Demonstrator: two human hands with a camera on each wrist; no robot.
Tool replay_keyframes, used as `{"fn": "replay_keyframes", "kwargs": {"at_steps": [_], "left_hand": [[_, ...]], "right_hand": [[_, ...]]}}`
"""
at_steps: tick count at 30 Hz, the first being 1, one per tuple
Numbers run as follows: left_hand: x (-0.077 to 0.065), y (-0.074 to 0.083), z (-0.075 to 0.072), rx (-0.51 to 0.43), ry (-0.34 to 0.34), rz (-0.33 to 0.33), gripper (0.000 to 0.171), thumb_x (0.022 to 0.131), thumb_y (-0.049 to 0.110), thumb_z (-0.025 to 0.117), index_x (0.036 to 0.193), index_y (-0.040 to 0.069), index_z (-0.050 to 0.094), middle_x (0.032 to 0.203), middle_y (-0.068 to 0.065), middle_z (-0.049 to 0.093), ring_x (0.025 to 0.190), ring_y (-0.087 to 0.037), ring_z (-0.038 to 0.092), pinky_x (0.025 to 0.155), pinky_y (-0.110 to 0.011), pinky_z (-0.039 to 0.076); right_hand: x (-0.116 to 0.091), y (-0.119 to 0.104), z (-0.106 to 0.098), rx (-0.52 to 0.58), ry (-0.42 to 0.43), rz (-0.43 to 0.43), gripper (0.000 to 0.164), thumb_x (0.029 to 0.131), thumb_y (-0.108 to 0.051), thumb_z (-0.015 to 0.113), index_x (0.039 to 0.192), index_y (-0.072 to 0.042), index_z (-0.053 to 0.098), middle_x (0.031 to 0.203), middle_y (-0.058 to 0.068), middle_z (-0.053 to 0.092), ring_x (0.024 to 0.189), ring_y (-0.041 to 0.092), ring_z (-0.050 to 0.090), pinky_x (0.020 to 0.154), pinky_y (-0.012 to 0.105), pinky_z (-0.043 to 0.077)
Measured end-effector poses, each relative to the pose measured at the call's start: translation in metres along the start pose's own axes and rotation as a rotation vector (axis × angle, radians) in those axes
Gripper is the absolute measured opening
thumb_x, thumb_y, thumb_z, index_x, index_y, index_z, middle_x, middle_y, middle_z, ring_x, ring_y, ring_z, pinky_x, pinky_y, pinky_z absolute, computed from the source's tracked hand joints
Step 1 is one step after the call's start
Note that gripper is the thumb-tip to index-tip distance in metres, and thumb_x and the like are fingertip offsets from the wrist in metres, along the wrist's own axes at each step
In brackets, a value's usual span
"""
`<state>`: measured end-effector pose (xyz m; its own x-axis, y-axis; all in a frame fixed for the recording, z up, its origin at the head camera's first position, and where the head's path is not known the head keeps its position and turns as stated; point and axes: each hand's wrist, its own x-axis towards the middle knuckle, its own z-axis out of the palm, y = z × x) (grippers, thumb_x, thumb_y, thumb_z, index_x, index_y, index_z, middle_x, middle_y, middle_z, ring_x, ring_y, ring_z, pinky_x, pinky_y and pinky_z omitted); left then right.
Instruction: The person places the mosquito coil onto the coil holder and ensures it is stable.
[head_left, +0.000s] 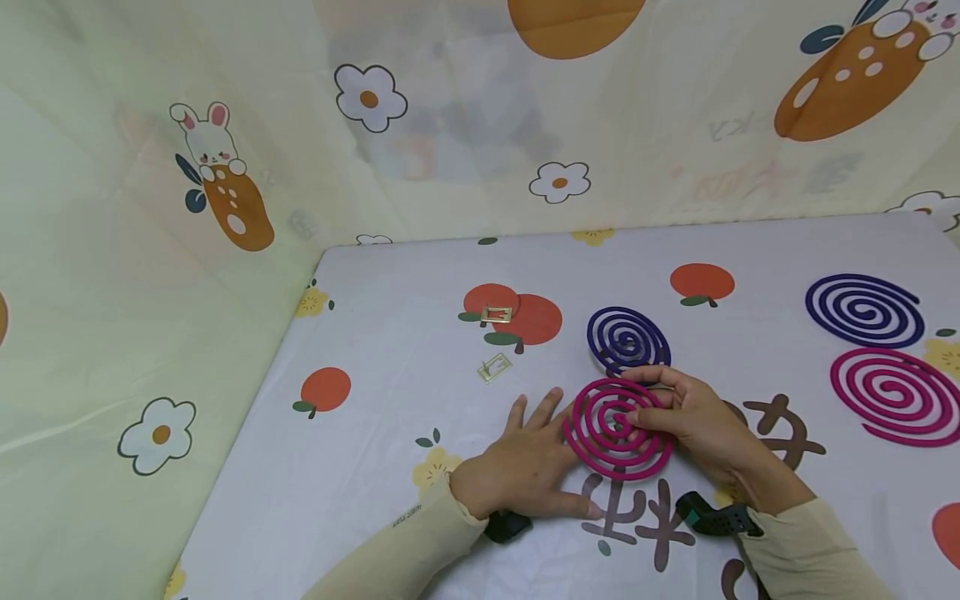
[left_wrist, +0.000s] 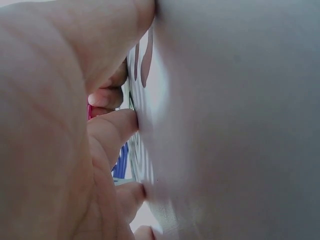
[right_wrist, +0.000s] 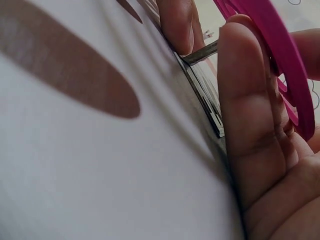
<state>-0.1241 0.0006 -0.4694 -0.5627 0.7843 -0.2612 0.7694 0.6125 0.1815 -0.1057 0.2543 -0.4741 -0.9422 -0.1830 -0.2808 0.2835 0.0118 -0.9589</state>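
The table [head_left: 247, 508] spreads beneath the held pink coil [head_left: 619, 427]. The left hand [head_left: 525, 471] is spread, fingertips on the table, partly under the coil's left edge. The right hand [head_left: 697, 425] pinches the coil's right side. The other pink coil [head_left: 892, 387] is well right of it; a blue coil [head_left: 627, 342] is just past it. A little stand [right_wrist: 199, 95] lies below it. Squeezing or bending too hard could snap the thin coil. Hands partly cover brown writing [head_left: 663, 525]; I can't read it.

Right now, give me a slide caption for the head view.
Right hand pinches a pink spiral while the left hand rests on the tablecloth.
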Motion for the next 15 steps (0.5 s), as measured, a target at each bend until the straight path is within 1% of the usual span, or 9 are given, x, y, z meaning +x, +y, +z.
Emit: {"fn": "replay_keyframes", "kwargs": {"at_steps": [7, 12, 15], "left_hand": [[-0.0003, 0.0002, -0.0005, 0.006, 0.0, 0.001, 0.095, 0.088, 0.078, 0.06, 0.166, 0.041, 0.019, 0.176, 0.001, 0.011, 0.162, -0.034, 0.001, 0.122, -0.068, 0.013], [-0.0001, -0.0005, 0.0002, 0.021, 0.007, 0.005, 0.096, 0.088, 0.078, 0.06, 0.166, 0.041, 0.018, 0.176, 0.001, 0.012, 0.162, -0.034, 0.001, 0.122, -0.068, 0.014], [-0.0001, -0.0008, 0.0006, 0.023, 0.008, 0.007, 0.097, 0.088, 0.078, 0.06, 0.167, 0.041, 0.017, 0.176, 0.001, 0.013, 0.162, -0.034, 0.002, 0.122, -0.068, 0.014]], "right_hand": [[0.0, 0.0012, 0.0004, -0.012, 0.019, -0.017, 0.065, 0.097, -0.009, 0.074, 0.151, 0.003, 0.04, 0.108, 0.008, 0.078, 0.093, 0.017, 0.076, 0.083, 0.028, 0.061], [0.0001, 0.0012, 0.0006, -0.017, 0.026, -0.013, 0.065, 0.097, -0.009, 0.074, 0.152, 0.003, 0.04, 0.107, 0.008, 0.078, 0.092, 0.017, 0.076, 0.083, 0.027, 0.061], [0.0003, 0.0011, 0.0007, -0.025, 0.033, -0.014, 0.065, 0.097, -0.009, 0.074, 0.152, 0.003, 0.04, 0.108, 0.008, 0.078, 0.095, 0.016, 0.075, 0.083, 0.027, 0.061]]}}
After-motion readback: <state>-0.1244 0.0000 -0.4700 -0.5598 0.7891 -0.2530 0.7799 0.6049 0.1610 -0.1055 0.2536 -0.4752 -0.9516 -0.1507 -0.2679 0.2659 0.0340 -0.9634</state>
